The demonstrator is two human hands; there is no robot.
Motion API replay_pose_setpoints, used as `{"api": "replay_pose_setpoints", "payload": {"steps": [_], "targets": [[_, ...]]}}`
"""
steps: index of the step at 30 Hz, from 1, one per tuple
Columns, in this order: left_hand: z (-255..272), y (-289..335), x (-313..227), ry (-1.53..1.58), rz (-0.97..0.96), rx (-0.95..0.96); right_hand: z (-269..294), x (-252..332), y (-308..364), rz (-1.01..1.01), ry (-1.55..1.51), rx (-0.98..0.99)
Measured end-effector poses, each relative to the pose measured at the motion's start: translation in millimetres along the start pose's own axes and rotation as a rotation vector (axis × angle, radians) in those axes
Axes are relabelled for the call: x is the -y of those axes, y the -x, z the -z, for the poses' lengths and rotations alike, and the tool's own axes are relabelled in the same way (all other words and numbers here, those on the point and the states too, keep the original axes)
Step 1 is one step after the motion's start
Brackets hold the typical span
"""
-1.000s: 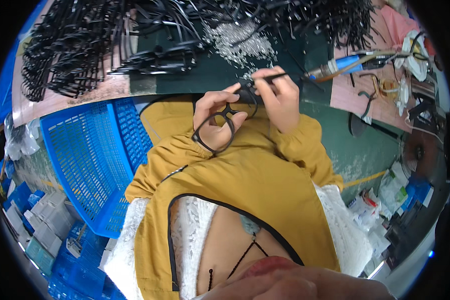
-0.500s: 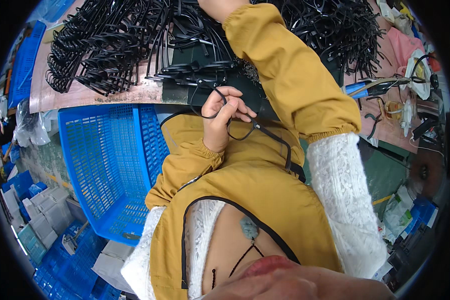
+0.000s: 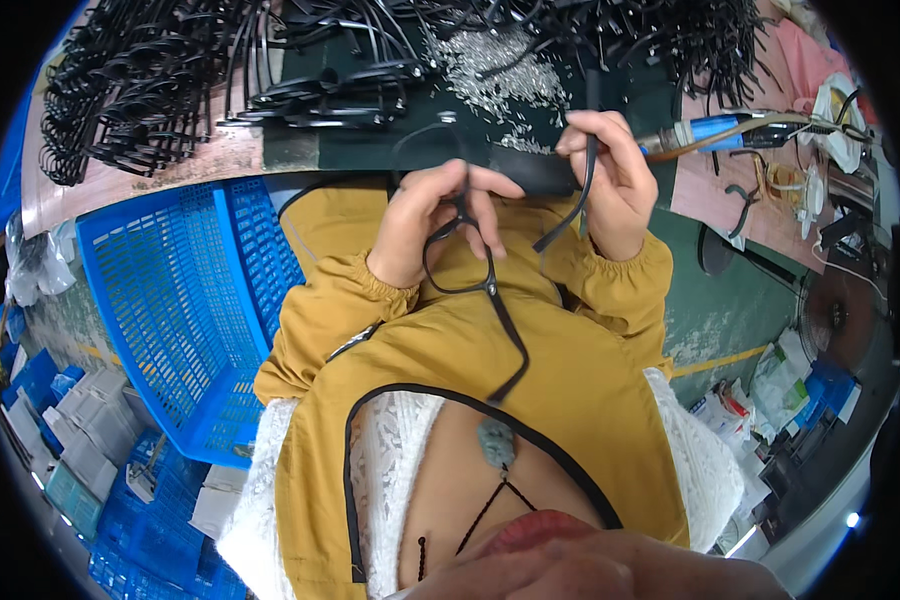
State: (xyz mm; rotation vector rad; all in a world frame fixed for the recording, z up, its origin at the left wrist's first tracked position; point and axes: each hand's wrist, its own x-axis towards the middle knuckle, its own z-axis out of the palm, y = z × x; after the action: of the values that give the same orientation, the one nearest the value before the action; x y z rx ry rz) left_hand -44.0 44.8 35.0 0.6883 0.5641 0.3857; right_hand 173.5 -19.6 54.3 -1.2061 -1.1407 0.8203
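Observation:
My left hand [image 3: 432,215] is closed on a black eyeglass frame [image 3: 456,290] in front of the bench edge. One temple arm [image 3: 510,345] hangs from the frame towards my chest; part of the frame is hidden behind my fingers. To the right, my right hand [image 3: 618,185] pinches a separate black temple arm [image 3: 572,214], its lower tip pointing down and left, apart from the frame. Beyond both hands, a heap of tiny silvery screws [image 3: 500,70] is spread on the dark green mat [image 3: 370,150].
Piles of black eyeglass frames [image 3: 120,120] cover the back left of the bench; black temple arms [image 3: 715,50] lie at the back right. A blue-handled electric screwdriver [image 3: 715,130] rests right of my right hand. A blue plastic basket [image 3: 160,300] stands below the bench edge at left.
My right arm has drawn back from the far pile, and the hand now has a temple arm in it. The left hand keeps the frame, now turned. The view has shifted, uncovering the screws.

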Motion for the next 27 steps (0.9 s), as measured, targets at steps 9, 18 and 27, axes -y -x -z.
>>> {"api": "replay_pose_setpoints", "payload": {"steps": [9, 18, 27], "targets": [[-17, -14, 13, 0.115, 0.427, 0.141, 11, 12, 26, 0.003, -0.160, -0.155], [-18, -16, 9, 0.048, 0.408, 0.011, 6, -18, 18, 0.038, 0.402, -0.025], [-16, -18, 7, 0.072, 0.387, 0.046, 0, -28, 4, -0.073, 0.228, 0.051]]}}
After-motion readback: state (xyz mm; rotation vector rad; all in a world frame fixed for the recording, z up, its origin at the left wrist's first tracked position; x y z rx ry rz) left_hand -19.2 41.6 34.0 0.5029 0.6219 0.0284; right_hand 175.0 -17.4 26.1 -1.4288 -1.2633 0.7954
